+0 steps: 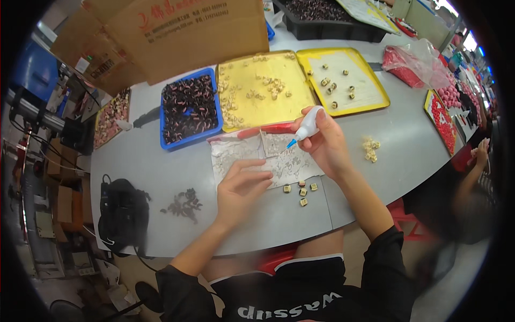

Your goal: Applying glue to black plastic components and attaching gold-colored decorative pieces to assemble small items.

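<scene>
My right hand (pixel 330 145) is wrapped round a small white squeeze bottle (pixel 309 124) with a blue nozzle. The nozzle points down and left, above a stained white paper sheet (pixel 236 153). On the sheet's far part lies a small pale square pad (pixel 276 144). My left hand (pixel 238 193) rests over the sheet's near left edge, fingers stretched and apart, with nothing visible in them. Just in front of the sheet, several small cream-and-black blocks (pixel 303 202) lie on the grey table (pixel 263 231).
Behind the sheet stand a blue tray (pixel 219 110) of dark curved pieces, a yellow tray (pixel 300 102) of cream pieces and a second yellow-rimmed tray (pixel 383 99). A cream pile (pixel 370 149) lies right; dark pieces (pixel 185 205) and a black bag (pixel 123 214) left. A cardboard box (pixel 188 51) stands behind.
</scene>
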Motion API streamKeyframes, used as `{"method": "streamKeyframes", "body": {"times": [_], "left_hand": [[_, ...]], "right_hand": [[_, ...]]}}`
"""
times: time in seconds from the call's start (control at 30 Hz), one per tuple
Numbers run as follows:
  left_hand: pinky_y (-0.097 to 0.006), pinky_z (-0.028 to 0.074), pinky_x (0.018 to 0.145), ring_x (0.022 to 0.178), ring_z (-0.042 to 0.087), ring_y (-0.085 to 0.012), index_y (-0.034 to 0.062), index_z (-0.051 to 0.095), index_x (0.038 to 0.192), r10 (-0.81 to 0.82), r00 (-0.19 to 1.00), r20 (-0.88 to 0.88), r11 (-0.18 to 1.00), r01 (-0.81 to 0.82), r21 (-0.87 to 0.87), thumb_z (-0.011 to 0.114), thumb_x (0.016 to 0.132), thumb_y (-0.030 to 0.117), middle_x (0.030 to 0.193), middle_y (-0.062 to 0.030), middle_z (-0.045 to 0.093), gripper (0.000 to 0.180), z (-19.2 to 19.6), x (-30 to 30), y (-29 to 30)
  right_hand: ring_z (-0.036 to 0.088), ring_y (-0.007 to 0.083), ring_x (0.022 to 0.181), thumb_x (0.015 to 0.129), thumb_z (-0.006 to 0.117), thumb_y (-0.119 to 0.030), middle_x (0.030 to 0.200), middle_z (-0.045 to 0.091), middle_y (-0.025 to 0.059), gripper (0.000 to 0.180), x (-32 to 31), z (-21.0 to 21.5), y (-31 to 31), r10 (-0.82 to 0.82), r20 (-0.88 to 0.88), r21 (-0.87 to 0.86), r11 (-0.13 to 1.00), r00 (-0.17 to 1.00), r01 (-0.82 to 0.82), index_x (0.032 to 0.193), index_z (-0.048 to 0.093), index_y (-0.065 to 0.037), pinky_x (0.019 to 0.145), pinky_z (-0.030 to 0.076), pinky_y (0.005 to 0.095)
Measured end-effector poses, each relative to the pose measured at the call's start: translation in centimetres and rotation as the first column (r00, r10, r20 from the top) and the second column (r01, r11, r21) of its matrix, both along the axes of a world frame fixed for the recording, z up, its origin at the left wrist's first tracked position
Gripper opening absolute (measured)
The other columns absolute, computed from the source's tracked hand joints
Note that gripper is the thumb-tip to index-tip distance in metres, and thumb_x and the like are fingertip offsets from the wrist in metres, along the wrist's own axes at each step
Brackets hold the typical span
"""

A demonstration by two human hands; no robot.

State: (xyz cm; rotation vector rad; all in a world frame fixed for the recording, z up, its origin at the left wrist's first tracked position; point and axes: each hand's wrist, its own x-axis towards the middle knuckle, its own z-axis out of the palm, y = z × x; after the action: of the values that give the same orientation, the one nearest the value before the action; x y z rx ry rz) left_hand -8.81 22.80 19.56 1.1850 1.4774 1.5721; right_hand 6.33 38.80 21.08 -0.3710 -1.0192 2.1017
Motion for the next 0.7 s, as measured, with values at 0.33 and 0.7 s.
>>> {"method": "streamKeyframes", "body": {"times": [0.33,0.7], "left_hand": [[-0.028,0.052,0.08,0.094,0.062,-0.0189,0.0001,0.058,0.1,-0.024,0.991,0.129,0.994,0.01,0.106,0.067,0.074,-0.013,0.101,-0.0104,0.06,0.031,-1.2,0.5,-0.6],[-0.027,0.043,0.075,0.089,0.059,-0.0132,0.004,0.05,0.101,0.094,0.994,0.047,0.983,-0.1,0.157,0.076,0.07,-0.005,0.096,-0.0078,0.064,0.042,-2.3,0.7,-0.9]], "right_hand": [[0.051,0.0117,0.055,0.098,0.045,-0.037,0.093,0.062,0.0169,0.034,-0.4,0.3,-1.6,0.022,0.123,0.191,0.981,0.992,-0.045,0.1,0.046,-0.003,0.047,0.043,0.022],[0.057,0.0124,0.053,0.096,0.051,-0.034,0.086,0.064,0.0175,0.036,-0.3,0.1,-2.1,-0.047,0.221,0.295,0.955,0.974,-0.021,0.098,0.045,0.001,0.047,0.047,0.022]]}}
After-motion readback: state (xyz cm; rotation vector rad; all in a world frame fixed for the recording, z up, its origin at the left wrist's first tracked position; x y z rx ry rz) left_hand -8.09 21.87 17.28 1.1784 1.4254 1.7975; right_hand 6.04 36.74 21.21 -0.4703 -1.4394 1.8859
